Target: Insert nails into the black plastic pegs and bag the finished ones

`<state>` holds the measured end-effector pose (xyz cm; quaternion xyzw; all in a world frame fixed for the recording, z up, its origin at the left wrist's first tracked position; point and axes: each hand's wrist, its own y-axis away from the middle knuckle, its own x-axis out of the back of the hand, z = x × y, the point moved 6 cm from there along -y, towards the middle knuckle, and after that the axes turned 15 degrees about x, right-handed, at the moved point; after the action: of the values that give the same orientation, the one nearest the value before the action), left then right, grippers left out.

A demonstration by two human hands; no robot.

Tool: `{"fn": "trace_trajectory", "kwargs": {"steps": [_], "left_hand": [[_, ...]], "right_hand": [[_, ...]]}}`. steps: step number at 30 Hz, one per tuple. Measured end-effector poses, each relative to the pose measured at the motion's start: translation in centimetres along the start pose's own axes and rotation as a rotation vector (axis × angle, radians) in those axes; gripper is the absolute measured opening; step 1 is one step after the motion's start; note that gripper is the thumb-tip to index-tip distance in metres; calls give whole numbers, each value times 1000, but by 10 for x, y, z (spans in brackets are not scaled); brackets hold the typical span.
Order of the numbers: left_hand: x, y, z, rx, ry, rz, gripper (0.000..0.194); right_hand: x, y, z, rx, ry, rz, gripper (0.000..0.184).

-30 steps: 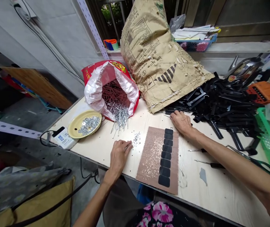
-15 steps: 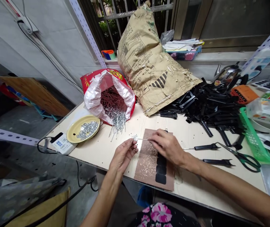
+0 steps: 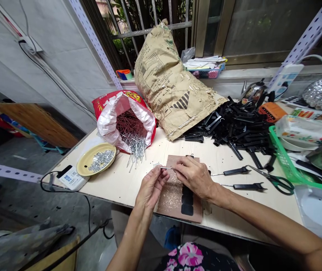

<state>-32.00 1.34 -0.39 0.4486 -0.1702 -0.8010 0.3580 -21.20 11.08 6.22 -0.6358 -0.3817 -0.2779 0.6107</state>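
Silvery metal, thin rod point(image 3: 166, 168): one, roughly level, spanning the gap between the two hands above the upper part of a brown board point(image 3: 168, 199). Right hand point(image 3: 196, 178): thumb and forefinger clamped on the rod's right-hand portion, back of the hand upward. Left hand point(image 3: 146, 188): thumb and forefinger brought near each other at the rod's tip, remaining fingers loosely curled; whether they pinch the tip or a tiny part, cannot tell. Change noted: hands, well apart a second ago, now meet at the rod, which suggests finer work at its tip. Beneath: brown board, pale specks scattered over it, black rounded squares point(image 3: 187, 209) in a column, partly covered by the right hand. Just beyond the left fingertips: small shiny bits point(image 3: 157, 164), loose on the tabletop point(image 3: 116, 188). To the left: yellow dish point(image 3: 82, 160) of small silvery pieces; red-and-white bag point(image 3: 107, 128), nails point(image 3: 137, 150) spilling from its mouth. To the right: two black-handled rods point(image 3: 236, 171), scissors point(image 3: 281, 184), green basket point(image 3: 304, 180). Farther back: heap of black parts point(image 3: 237, 128), beside and partly under a paper sack point(image 3: 163, 82).
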Motion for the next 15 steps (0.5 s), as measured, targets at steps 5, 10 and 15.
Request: {"fn": "trace_trajectory", "kwargs": {"steps": [5, 10, 15], "left_hand": [[-2, 2, -1, -138, -118, 51, 33], [-4, 3, 0, -257, -232, 112, 30], [-2, -5, -2, -195, -241, 99, 32]], "right_hand": [[1, 4, -3, -7, 94, 0, 16], [-4, 5, -4, -88, 101, -25, 17], [-12, 8, 0, -164, 10, -37, 20]]}}
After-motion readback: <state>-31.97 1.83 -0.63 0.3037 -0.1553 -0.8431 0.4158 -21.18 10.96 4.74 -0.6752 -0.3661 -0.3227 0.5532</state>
